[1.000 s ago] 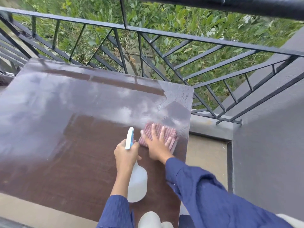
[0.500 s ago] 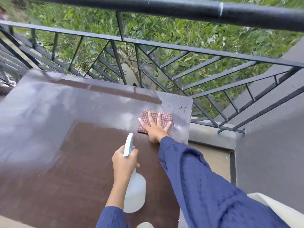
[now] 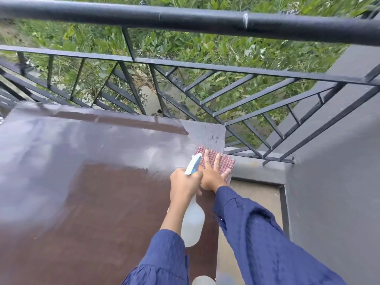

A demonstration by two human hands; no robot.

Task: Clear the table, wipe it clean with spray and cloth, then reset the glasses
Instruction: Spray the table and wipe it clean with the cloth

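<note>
A dark brown table (image 3: 92,192) stands on a balcony, its far edge close against a black metal railing (image 3: 185,19). Much of the tabletop's far half shines with a pale, wet-looking sheen; the near part is duller brown. Beyond the railing there are green plants (image 3: 185,48). A grey wall (image 3: 339,182) closes the right side, and a strip of tan floor (image 3: 257,202) shows between the wall and the table's right edge.

The checked red cloth (image 3: 225,161) lies on the table at its right edge, near the far right corner, and its right side hangs a little past that edge. The right hand (image 3: 211,175) lies flat on top of it: the fingers (image 3: 217,163) are straight and spread, pressing down on the cloth, which shows between and beyond them. They do not curl round it.

The left hand (image 3: 185,184) is just beside the right, on its left, and the two touch or nearly touch. Its fingers are clenched round the neck of a spray bottle (image 3: 192,225). The bottle's translucent body hangs down below the fist above the table. Its blue and white head (image 3: 193,164) sticks out above the knuckles and overlaps the cloth's left edge in view. Both arms wear dark blue sleeves (image 3: 257,233).
</note>
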